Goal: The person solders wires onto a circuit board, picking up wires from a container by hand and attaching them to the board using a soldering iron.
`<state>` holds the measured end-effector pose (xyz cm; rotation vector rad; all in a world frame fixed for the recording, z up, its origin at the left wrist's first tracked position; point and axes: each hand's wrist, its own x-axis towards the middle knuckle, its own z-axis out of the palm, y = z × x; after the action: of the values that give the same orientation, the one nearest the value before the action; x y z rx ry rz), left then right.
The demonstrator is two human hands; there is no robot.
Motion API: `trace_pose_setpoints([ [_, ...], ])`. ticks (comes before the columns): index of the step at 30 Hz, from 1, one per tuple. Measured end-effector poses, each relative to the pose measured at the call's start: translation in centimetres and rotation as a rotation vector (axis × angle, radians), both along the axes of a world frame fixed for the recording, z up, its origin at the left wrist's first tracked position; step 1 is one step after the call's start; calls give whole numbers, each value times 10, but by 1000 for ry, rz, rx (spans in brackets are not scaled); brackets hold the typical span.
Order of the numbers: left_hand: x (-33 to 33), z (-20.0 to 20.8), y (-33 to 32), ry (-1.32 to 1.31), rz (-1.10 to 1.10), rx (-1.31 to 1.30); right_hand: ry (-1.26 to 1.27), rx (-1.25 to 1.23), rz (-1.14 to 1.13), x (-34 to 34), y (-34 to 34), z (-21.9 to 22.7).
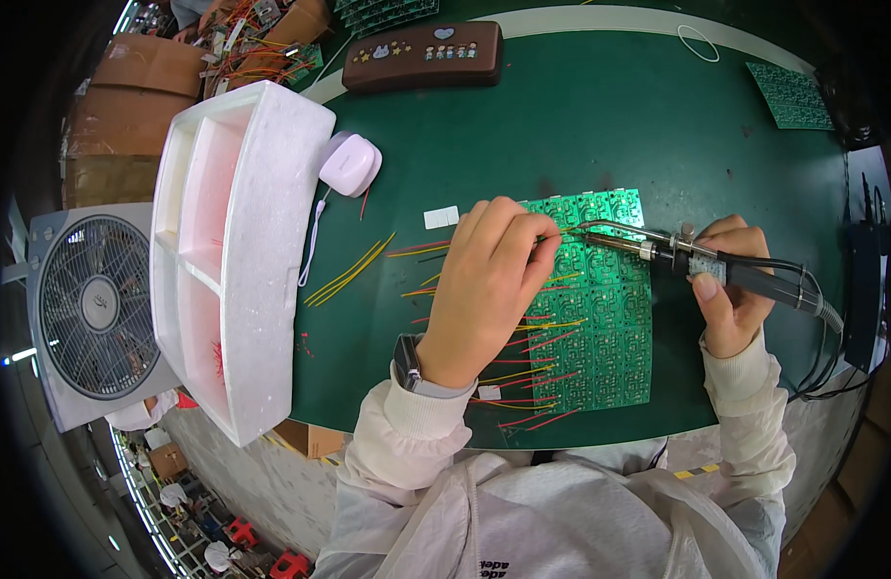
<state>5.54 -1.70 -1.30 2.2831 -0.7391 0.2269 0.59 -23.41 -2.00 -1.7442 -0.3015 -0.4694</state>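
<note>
l hand (489, 289) w/ fingertips tight on wire (569, 231), r hand (733, 294) w/ fingers round soldering iron (669, 259), over pcb (614, 333)

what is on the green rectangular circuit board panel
Thin red and yellow wires lie on the panel; a black and silver soldering tool reaches over it. The bare left hand hides whatever lies beneath it.

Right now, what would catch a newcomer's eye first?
Likely the green board right of centre, red and yellow wires fringing its left side. The right hand holds a soldering iron at the board's upper part. At left stands a white foam box, a grey fan beyond it.
</note>
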Motion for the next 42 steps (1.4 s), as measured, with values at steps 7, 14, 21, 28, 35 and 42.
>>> trace_pose_setpoints([
  [7, 0, 0, -1, -45, 9, 7, -44, -86, 7, 0, 1, 3],
  [14, -1, 0, -4, -118, 22, 18, -62, -83, 48, 0, 1, 5],
  [21, -1, 2, -5, -163, 17, 39, -70, -84, 32, -1, 1, 2],
  [28, -1, 1, -4, -187, 13, 56, -68, -88, 26, 0, 3, 3],
  [35, -1, 0, -5, -201, 24, 65, -64, -16, -8, -4, 2, 3],
  [42, -1, 1, -4, -223, 21, 113, -39, 50, -91, -5, 3, 6],
])
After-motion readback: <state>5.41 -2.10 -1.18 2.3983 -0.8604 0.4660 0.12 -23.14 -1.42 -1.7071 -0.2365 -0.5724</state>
